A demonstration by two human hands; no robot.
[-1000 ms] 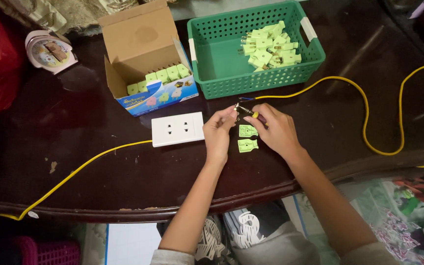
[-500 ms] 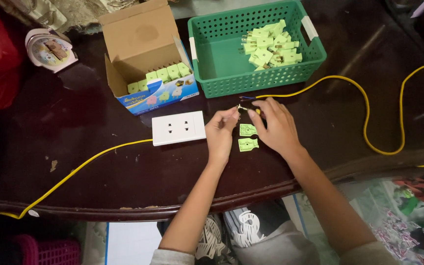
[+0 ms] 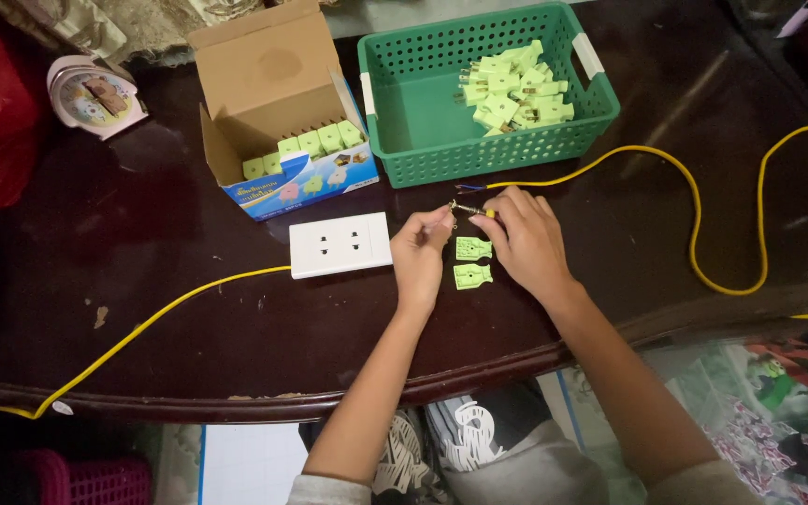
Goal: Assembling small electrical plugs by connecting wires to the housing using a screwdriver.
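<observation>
My hands work over the dark wooden table (image 3: 142,281). Beyond my fingers sits the green basket (image 3: 423,112) of pale green plugs (image 3: 514,89), and beyond my left hand the open cardboard box (image 3: 273,84) with more. The white socket plate (image 3: 340,244) lies just left of my left hand (image 3: 420,257). My right hand (image 3: 526,243) pinches the yellow cable (image 3: 694,196) near its bare end; my left pinches the metal tip, I think. Between my hands lie two plug halves (image 3: 472,262).
</observation>
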